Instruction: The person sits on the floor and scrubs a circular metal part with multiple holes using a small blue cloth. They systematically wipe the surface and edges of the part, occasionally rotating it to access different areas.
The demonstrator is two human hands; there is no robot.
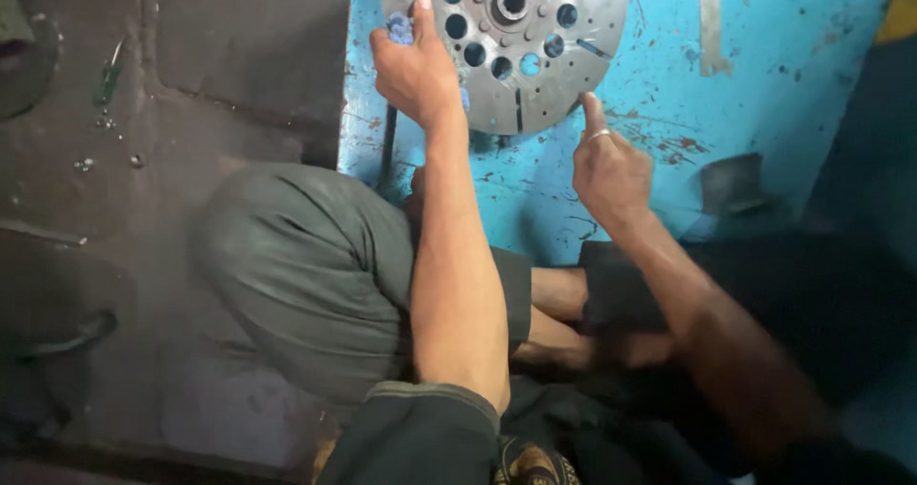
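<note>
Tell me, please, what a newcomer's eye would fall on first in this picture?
First the round grey metal disc, pierced with holes around a central hub, lying on the bright blue surface at the top. The left hand rests on the disc's left edge with a bit of bluish stuff under its fingers. The right hand, wearing a ring, points one finger at its lower rim.

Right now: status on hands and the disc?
Left hand on metal disc, blue rag in its fingers. Right hand empty, forefinger touching disc's lower edge. Disc flat on blue surface; nothing in the way.
</note>
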